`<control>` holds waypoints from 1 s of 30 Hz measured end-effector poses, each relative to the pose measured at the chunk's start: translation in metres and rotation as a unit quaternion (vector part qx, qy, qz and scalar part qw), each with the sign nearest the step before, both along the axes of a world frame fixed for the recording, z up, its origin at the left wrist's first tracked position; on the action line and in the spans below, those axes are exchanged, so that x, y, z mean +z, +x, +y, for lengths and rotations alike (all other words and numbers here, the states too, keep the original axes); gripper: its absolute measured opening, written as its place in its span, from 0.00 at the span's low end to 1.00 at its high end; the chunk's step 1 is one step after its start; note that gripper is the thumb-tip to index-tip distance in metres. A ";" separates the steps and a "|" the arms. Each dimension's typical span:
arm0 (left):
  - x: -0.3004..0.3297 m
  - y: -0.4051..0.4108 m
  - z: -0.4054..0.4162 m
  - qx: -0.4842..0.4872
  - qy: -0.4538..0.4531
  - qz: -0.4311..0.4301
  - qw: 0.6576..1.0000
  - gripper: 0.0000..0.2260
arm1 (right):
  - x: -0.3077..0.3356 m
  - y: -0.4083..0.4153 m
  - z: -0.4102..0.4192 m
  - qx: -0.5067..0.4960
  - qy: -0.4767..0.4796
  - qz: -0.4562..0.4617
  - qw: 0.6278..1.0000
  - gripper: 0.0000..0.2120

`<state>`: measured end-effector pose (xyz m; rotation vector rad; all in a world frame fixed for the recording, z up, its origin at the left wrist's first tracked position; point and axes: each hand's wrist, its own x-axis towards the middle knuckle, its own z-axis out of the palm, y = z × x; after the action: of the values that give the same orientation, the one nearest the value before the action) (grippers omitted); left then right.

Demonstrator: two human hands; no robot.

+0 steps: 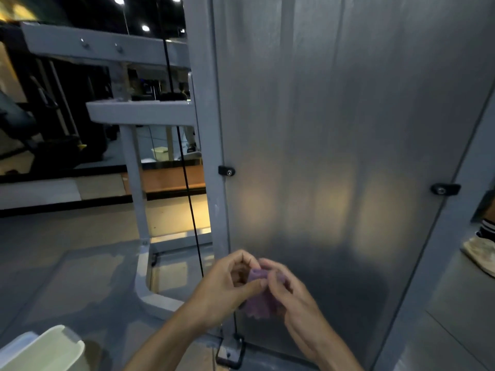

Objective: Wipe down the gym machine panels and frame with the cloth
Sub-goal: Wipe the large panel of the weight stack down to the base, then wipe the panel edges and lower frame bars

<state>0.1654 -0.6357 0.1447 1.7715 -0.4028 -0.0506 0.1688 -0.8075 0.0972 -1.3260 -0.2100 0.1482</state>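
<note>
Fingers (263, 283) of both hands are pinching the purple cloth (261, 298), apparently folding it before wiping the near panel (334, 156).

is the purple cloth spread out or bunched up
Bunched up: the cloth is a small crumpled wad pinched between the left hand and right hand, held off the panel.
</note>
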 end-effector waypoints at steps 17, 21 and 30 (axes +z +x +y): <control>0.095 -0.038 0.028 0.120 -0.002 -0.085 0.989 0.08 | 0.112 -0.035 0.021 0.164 0.055 -0.009 0.985 0.16; 0.133 -0.037 0.036 0.101 0.002 -0.091 0.991 0.08 | 0.152 -0.031 0.020 0.175 0.036 -0.033 0.983 0.16; 0.158 0.032 0.052 0.089 -0.016 -0.146 0.985 0.09 | 0.166 0.046 0.022 0.135 -0.028 -0.150 0.979 0.37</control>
<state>0.1976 -0.5842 0.3027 1.7811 -0.4509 0.3438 0.2144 -0.7855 0.2629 -1.3692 -0.6476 0.1845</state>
